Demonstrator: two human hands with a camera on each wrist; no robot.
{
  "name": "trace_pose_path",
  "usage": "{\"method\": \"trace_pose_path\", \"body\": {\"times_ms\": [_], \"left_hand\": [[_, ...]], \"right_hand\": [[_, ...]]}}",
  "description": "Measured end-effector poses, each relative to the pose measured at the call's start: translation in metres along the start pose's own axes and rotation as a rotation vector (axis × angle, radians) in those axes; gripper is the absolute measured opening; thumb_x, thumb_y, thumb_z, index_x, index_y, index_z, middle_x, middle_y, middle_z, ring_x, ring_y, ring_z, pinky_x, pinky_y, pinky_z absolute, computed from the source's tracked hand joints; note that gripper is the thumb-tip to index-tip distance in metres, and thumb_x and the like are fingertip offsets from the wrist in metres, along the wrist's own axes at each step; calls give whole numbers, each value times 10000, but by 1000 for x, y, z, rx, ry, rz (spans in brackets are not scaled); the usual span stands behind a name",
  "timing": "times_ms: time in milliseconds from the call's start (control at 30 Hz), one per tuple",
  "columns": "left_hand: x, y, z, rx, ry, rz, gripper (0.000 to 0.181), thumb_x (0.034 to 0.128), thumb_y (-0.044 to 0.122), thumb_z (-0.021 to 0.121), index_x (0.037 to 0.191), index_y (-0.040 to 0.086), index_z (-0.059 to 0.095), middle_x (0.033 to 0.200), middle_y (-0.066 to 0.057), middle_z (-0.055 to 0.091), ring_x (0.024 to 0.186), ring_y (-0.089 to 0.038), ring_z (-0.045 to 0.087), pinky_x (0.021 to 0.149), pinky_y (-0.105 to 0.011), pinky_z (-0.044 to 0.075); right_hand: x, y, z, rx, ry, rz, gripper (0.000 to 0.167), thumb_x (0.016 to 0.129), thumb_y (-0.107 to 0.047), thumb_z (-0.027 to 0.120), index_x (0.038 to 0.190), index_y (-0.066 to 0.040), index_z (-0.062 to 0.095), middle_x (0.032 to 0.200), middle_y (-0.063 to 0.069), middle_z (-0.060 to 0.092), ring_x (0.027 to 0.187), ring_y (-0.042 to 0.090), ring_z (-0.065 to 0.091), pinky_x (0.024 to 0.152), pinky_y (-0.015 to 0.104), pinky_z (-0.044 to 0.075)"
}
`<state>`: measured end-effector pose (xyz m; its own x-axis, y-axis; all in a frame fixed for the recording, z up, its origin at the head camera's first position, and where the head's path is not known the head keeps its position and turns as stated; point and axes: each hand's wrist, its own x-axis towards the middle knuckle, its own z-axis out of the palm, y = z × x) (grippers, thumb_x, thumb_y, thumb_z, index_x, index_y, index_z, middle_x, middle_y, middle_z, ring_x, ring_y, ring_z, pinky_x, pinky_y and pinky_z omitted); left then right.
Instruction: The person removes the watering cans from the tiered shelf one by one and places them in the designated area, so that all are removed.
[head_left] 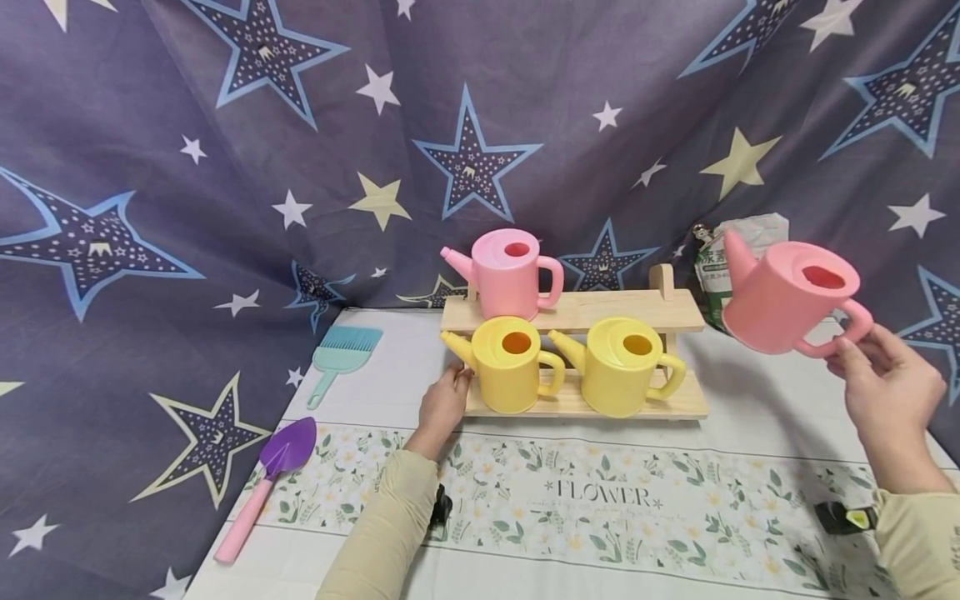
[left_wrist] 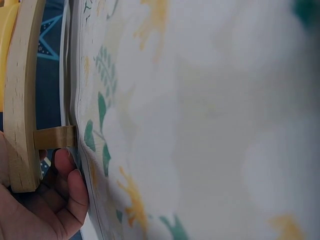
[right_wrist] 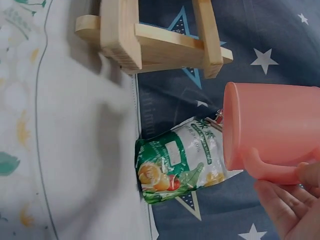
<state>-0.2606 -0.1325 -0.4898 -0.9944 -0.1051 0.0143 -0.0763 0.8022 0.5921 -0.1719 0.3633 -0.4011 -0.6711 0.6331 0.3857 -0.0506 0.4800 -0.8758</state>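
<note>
My right hand (head_left: pixel 892 392) pinches the handle of a coral-pink watering can (head_left: pixel 787 296), held in the air right of a two-tier wooden shelf (head_left: pixel 600 310); the right wrist view shows the can (right_wrist: pixel 275 125) side-on, with fingers at its handle. My left hand (head_left: pixel 444 408) grips the left end of the lower board; in the left wrist view its fingers (left_wrist: pixel 75 195) curl beneath the board (left_wrist: pixel 22 100). A lighter pink can (head_left: pixel 506 275) stands on the upper board's left part. On the lower board stand two yellow cans (head_left: pixel 510 375), (head_left: pixel 618 375), spouts pointing left.
A green and white bag (head_left: pixel 716 279) with a clip stands behind the raised can. On the table's left lie a teal brush (head_left: pixel 341 358) and a purple trowel (head_left: pixel 288 446) with a pink handle. A flowered runner (head_left: pixel 600 508) crosses the front; a starry cloth (head_left: pixel 525 108) hangs behind.
</note>
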Motion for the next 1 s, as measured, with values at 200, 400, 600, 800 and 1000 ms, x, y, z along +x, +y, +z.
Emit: {"method": "trace_pose_path", "body": {"times_ms": [200, 400, 600, 800, 1000], "left_hand": [[0, 2, -2, -5, -5, -13, 417, 1050, 410, 401, 1355, 165, 544, 1281, -139, 626, 1115, -390, 607, 897, -525, 475], [-1, 2, -2, -12, -6, -18, 411, 1048, 420, 398, 1340, 174, 550, 1266, -135, 636, 1099, -388, 615, 877, -523, 482], [-2, 2, -3, -18, -7, -21, 417, 1046, 429, 399, 1348, 182, 545, 1262, -145, 635, 1092, -400, 613, 876, -530, 480], [-1, 1, -2, -16, -9, -21, 413, 1044, 428, 408, 1346, 185, 550, 1240, -153, 645, 1047, -397, 632, 827, -522, 494], [-1, 0, -2, -7, -3, -4, 396, 1046, 416, 411, 1326, 181, 563, 1223, -152, 654, 1038, -396, 637, 814, -522, 498]], "right_hand": [[-1, 8, 1, -68, -19, 59, 332, 966, -123, 606, 1292, -67, 628, 873, -294, 594, 642, -218, 518, 628, -1, 413], [-5, 18, 6, -115, -28, 57, 387, 959, -135, 619, 1341, -84, 598, 911, -259, 609, 608, -245, 488, 600, -2, 408], [-6, 25, 12, -171, -67, 93, 415, 973, -145, 595, 1383, -96, 559, 1186, 161, 671, 599, -259, 451, 580, -2, 403], [-7, 33, 14, -158, -104, 126, 403, 968, -139, 601, 1369, -107, 578, 965, -168, 689, 588, -235, 489, 565, 12, 412], [-7, 40, 20, -158, -117, 129, 401, 964, -107, 598, 1363, -81, 577, 975, -119, 697, 570, -223, 489, 562, 21, 423]]}}
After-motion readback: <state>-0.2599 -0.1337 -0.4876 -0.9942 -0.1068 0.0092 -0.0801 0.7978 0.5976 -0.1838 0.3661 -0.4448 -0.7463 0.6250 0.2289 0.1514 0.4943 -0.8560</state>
